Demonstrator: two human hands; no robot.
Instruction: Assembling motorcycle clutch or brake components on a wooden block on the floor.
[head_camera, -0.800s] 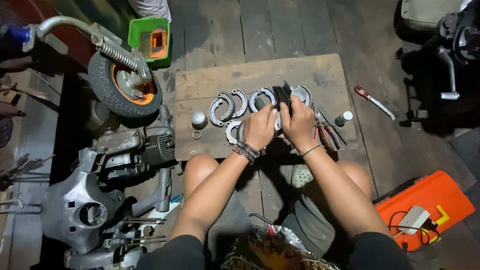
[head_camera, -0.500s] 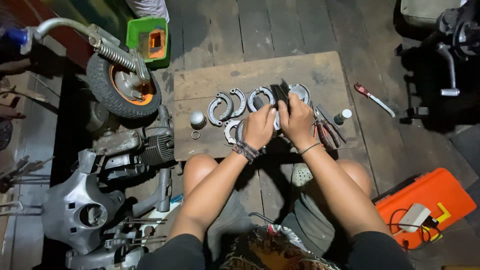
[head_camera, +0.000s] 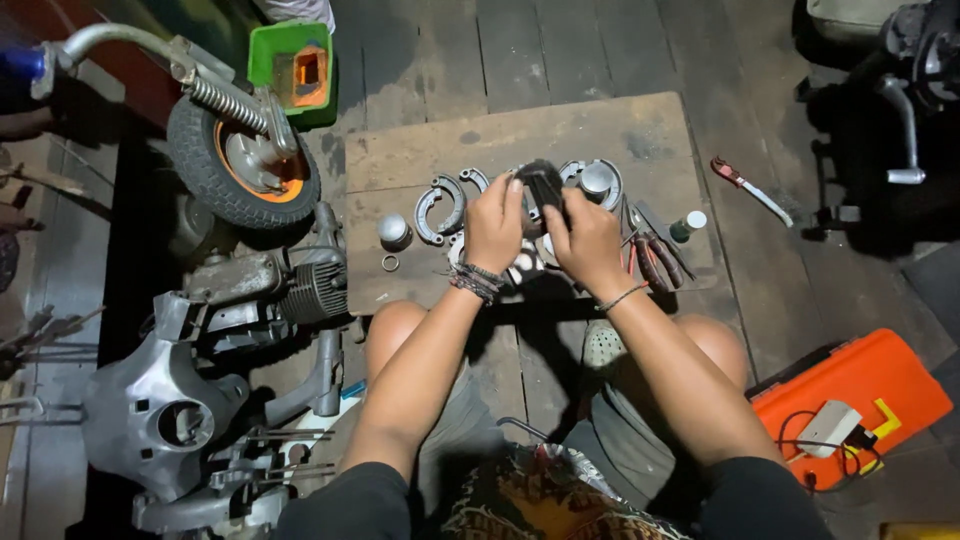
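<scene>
Far left: small wheel (head_camera: 243, 170) with orange hub, engine block (head_camera: 270, 290) near it. On the wooden board (head_camera: 420, 150): metal cap (head_camera: 393, 230), curved brake shoes (head_camera: 442, 205). Left hand (head_camera: 494, 225) and right hand (head_camera: 585, 238) both grip a dark part (head_camera: 545, 187) above board centre, fingers closed round it. Pliers (head_camera: 655, 258) just right. Orange case (head_camera: 850, 395) near right.
</scene>
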